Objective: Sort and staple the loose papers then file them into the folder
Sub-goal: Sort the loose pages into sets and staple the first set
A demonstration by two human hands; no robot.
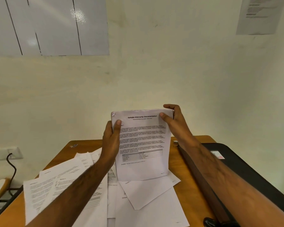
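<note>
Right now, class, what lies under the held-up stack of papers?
Under the upright stack, gripped by the left hand and right hand, loose sheets lie overlapping on the wooden table. The tabletop directly beneath them is covered.

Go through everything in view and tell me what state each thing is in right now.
Paper stack: upright, bottom edge on the table papers.
Left hand: grips stack's left edge.
Right hand: grips stack's top right corner.
Loose papers: scattered, overlapping on table.
Black folder: lying at right, apparently closed.
</note>
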